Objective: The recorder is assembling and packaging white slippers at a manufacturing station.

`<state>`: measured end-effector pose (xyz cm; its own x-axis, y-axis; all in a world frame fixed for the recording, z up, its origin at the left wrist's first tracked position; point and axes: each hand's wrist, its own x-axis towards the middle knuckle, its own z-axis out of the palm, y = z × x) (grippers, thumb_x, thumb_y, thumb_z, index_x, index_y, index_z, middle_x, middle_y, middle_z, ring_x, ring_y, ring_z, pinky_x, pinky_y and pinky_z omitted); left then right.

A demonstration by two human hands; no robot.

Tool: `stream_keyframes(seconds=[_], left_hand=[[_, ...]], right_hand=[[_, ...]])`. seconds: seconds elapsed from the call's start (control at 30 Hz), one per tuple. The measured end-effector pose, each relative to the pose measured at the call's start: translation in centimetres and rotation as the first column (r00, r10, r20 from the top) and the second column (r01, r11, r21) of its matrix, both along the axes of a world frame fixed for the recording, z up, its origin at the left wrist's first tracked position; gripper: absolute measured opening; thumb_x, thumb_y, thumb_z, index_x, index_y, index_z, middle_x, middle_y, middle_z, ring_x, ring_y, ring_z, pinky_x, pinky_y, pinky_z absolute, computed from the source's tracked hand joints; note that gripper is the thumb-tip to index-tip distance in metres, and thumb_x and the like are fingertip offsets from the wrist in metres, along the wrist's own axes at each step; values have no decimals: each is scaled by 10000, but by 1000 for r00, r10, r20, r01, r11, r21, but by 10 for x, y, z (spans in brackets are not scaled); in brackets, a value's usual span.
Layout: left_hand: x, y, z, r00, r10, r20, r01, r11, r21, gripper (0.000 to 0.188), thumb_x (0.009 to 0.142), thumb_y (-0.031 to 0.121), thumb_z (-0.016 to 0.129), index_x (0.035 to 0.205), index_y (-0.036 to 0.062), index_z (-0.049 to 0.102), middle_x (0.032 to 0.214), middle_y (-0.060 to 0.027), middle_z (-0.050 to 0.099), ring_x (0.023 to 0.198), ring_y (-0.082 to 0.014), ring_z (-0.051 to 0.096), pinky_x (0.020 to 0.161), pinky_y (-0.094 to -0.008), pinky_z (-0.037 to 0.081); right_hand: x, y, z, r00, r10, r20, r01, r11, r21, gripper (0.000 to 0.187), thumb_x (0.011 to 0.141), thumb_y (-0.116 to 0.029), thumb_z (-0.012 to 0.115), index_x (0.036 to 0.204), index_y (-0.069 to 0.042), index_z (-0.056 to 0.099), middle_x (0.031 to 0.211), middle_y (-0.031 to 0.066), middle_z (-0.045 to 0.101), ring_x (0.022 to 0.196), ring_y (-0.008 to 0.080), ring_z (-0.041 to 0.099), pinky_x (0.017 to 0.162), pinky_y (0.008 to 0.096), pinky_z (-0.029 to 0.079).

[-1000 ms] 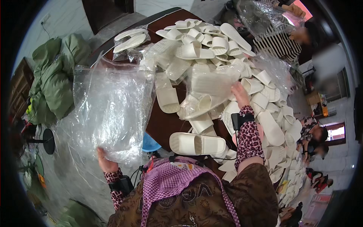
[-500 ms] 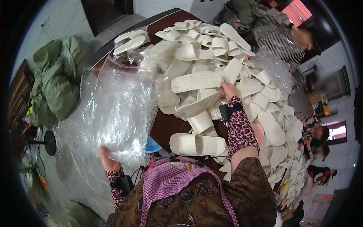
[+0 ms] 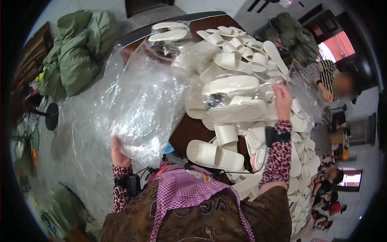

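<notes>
At the left, a layer of large clear plastic bags (image 3: pixel 149 92) spreads over the table's edge. My left hand (image 3: pixel 121 153) is closed at its near corner, the fingers partly hidden by the film. My right hand (image 3: pixel 283 98) is raised over the slipper pile, pinching the edge of a clear bag. That bag seems to enclose an upper white slipper (image 3: pixel 229 85) and a lower white slipper (image 3: pixel 238 111), both lying on their sides with a gap between them. Closer to me lies a loose white slipper (image 3: pixel 215 155), sole down.
A big heap of white slippers (image 3: pixel 238 44) covers the dark table (image 3: pixel 189 133). One bagged pair (image 3: pixel 169 32) lies at the far left. Green sacks (image 3: pixel 80 52) stand left, beside a black round-based stand (image 3: pixel 51 116). A person in striped sleeves (image 3: pixel 328 74) is at the far right; others sit farther right.
My right hand has moved right, from the slippers to the edge of their clear bag. Those slippers have turned and spread apart. My left hand stays at the bags' corner; the view has shifted.
</notes>
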<state>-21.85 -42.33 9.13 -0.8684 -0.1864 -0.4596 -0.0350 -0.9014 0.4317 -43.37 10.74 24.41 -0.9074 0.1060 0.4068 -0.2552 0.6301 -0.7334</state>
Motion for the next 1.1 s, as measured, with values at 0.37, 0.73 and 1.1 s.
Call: stream_keyframes(seconds=[0.37,0.73,1.1], left_hand=[[-10,15,11,999,-12,-41,11,1000,-5,420,938,344,416,1240,52,434,1204,-102,519,1101,-274,503,937,-446,407],[-14,18,17,998,-55,-41,53,997,-46,455,942,376,396,1270,60,403,1243,-111,495,1133,-283,482,959,-447,387],[-1,22,20,998,15,-53,-16,999,-32,566,877,493,476,1261,84,404,1188,-70,513,1064,-229,505,878,-408,422]], right_hand=[[-9,46,151,920,-227,-319,302,930,208,235,879,-149,544,1034,11,619,936,33,642,823,92,570,748,228,443],[36,-257,44,734,673,-94,-599,706,379,257,759,-29,552,982,-116,646,1149,162,542,974,295,576,822,340,476],[118,-374,-52,421,803,422,-907,375,191,268,826,-153,558,1078,-70,515,1294,267,343,852,380,602,727,424,496]])
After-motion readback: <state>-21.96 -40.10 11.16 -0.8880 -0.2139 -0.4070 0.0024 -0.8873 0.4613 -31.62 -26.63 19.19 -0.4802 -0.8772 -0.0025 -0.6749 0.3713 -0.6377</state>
